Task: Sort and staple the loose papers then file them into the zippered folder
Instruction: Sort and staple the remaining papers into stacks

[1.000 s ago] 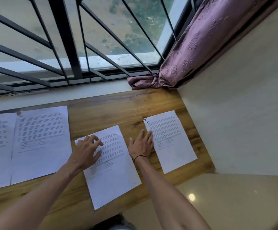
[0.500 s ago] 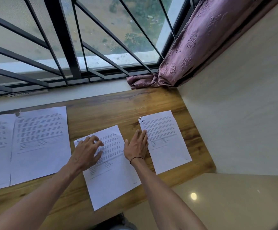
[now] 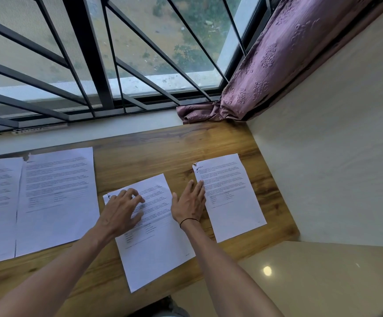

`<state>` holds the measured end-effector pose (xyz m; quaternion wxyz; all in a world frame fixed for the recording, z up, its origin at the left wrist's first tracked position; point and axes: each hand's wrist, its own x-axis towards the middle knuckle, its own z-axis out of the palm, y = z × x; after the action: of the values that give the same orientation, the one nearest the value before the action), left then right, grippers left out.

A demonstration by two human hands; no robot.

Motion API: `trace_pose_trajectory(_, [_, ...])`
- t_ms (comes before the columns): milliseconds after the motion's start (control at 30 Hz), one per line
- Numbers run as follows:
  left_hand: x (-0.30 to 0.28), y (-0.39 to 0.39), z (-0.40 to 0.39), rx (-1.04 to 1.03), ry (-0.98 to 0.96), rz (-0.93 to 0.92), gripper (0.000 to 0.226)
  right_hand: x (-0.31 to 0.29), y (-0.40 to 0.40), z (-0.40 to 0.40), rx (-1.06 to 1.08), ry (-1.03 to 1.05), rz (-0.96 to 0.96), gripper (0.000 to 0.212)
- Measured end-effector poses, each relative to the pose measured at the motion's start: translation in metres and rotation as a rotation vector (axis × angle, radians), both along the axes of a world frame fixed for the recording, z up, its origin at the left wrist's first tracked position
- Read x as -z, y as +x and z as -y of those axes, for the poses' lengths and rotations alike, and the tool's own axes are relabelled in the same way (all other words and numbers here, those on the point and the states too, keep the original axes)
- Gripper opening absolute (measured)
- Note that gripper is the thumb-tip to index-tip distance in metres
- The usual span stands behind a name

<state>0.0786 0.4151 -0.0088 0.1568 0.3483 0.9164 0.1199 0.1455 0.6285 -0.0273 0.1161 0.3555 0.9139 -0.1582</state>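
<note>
My left hand (image 3: 121, 211) rests loose-fingered on the middle sheet (image 3: 153, 232); right hand (image 3: 189, 202) lies flat, fingertips touching the right sheet (image 3: 229, 197).

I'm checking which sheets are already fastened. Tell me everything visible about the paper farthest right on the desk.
The rightmost paper is a white printed sheet or set, with lines of small black text, a grey band across the middle and a blank lower part. It lies flat on the wooden desk, tilted, near the wall. A dark mark sits at its slightly ragged top left corner; whether that is a staple is unclear. The right hand touches its left edge with straight fingertips.
</note>
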Motion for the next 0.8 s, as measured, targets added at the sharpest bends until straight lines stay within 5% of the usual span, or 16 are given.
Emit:
trace_pose_trajectory(333, [0.001, -0.001, -0.003, 0.023, -0.084, 0.024, 0.059, 0.008, 0.005, 0.018, -0.084, 0.029, -0.036, 0.096])
trace_pose_trajectory(567, [0.008, 0.001, -0.003, 0.011, -0.079, 0.019, 0.06, 0.002, -0.009, 0.016, -0.051, 0.053, -0.173, 0.058])
trace_pose_trajectory(700, [0.012, 0.001, -0.001, 0.006, -0.078, 0.012, 0.061, 0.004, -0.01, -0.015, 0.015, 0.085, -0.058, 0.074])
trace_pose_trajectory(800, [0.013, 0.001, -0.001, -0.003, -0.071, 0.015, 0.061, 0.004, -0.006, -0.024, -0.063, 0.141, 0.029, 0.065])
